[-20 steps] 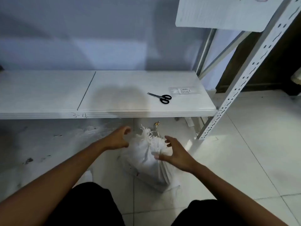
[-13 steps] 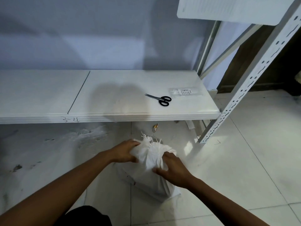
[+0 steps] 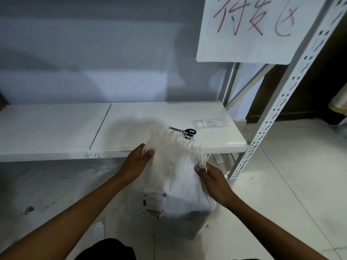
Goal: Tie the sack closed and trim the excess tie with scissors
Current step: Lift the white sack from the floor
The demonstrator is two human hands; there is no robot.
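The left hand point(image 3: 138, 163) pinches the left corner of the sack's open mouth, thumb over the cloth and fingers point(image 3: 148, 153) folded behind it, so it is clamped on the sack point(image 3: 176, 181). The sack hangs between the 2 hands in front of the shelf point(image 3: 56, 132), its frayed top edge stretched flat from one grip to the other and its bulk sagging below them toward the floor point(image 3: 281, 194). The cloth looks like thin woven plastic: soft, limp, a little slick, and shedding loose threads at the rim, so a hold just under the fringe should be surer than one on the fringe itself. Its lower part bulges into a blocky shape with a printed label point(image 3: 153, 203) showing, which suggests something boxy inside; what it is cannot be told, and the mouth is blurred. It seems light enough for 2 corner pinches. To the right, the right hand point(image 3: 214, 182) grips the other corner, fingers closed on the cloth. Beyond the fingers, on the shelf behind the fringe, lie the scissors point(image 3: 185, 132), and just right of them a small clear packet point(image 3: 211, 124). No tie is visible on the sack, so the closing appears not yet begun.
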